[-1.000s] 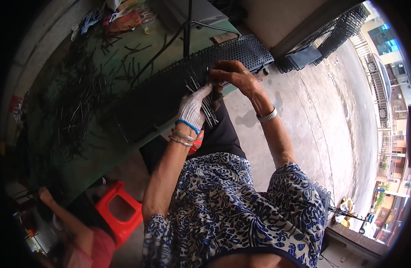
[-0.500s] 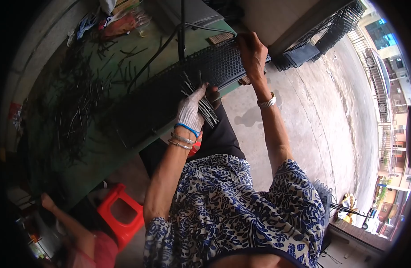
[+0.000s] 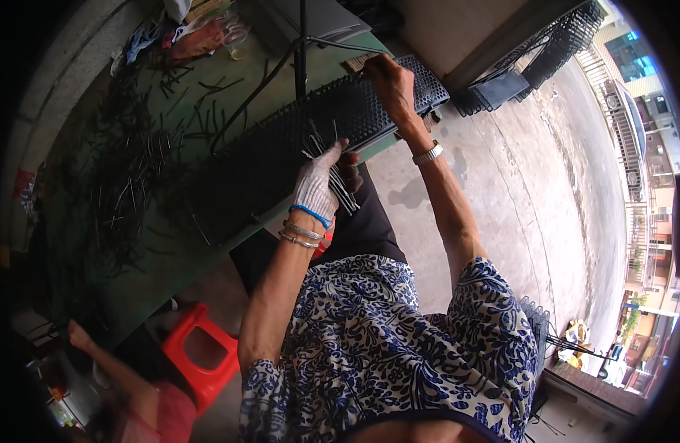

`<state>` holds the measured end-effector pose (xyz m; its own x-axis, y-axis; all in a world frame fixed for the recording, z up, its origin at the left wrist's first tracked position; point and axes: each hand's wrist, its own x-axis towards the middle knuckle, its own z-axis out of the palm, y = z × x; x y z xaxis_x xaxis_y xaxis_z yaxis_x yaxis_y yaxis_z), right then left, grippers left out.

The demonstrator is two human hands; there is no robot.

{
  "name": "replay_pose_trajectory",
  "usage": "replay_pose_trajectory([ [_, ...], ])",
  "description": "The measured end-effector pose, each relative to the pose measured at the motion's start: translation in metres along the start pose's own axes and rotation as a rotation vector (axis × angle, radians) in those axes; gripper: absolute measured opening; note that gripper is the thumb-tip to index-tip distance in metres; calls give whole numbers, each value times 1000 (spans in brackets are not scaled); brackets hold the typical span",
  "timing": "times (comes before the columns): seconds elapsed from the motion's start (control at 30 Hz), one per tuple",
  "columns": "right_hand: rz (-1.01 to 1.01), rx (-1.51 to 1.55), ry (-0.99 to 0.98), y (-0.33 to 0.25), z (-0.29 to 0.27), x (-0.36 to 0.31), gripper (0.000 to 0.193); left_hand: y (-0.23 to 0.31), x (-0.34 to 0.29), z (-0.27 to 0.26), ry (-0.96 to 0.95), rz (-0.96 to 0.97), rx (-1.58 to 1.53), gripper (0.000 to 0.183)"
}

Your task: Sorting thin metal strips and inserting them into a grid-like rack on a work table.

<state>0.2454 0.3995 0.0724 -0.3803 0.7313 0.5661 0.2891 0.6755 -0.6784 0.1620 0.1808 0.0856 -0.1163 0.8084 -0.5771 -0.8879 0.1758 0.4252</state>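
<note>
My left hand (image 3: 318,181), in a whitish knit glove with bare fingertips, is closed around a bundle of thin dark strips (image 3: 344,198). The strips poke out above and below the fist. Beneath it lies a long black perforated panel (image 3: 358,103) with a looped, toothed far edge. My right hand (image 3: 393,83), bare with a watch at the wrist, is closed with fingertips at the panel's far edge. What those fingers pinch, if anything, is hidden.
The panel rests on a green table (image 3: 273,87) strewn with loose dark strips (image 3: 133,166). A black upright post (image 3: 301,55) and bent rod stand behind. Black mesh panels (image 3: 502,88) stack at right. A red stool (image 3: 200,353) and a co-worker's arm (image 3: 118,365) are lower left.
My right hand has moved left along the panel's far edge, uncovering the panel's right end. My left hand keeps its place with the bundle, the strips slightly shifted.
</note>
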Motion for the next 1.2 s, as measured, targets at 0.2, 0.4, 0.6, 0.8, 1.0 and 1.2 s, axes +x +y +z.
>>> replay_pose_trajectory([
  [0.2, -49, -297, -67, -14, 2, -9, 18, -2, 2, -4, -13, 58, -13, 20],
  [0.4, -56, -448, 17, -6, -1, -7, 22, 0, -5, 6, -34, 77, 52, 20],
  [0.6, 170, -532, -202, -7, -5, 8, 27, -2, -5, 8, -61, 79, 86, 20],
  [0.8, -6, -445, -193, -9, 1, -3, 26, -3, -7, 8, -61, 72, 98, 21],
  [1.0, 124, -536, -109, -24, 2, -12, 34, -2, -5, 6, -49, 83, 102, 22],
  [1.2, 437, 357, -591, -88, -39, -51, 30, 1, -6, 5, 17, 123, 175, 25],
])
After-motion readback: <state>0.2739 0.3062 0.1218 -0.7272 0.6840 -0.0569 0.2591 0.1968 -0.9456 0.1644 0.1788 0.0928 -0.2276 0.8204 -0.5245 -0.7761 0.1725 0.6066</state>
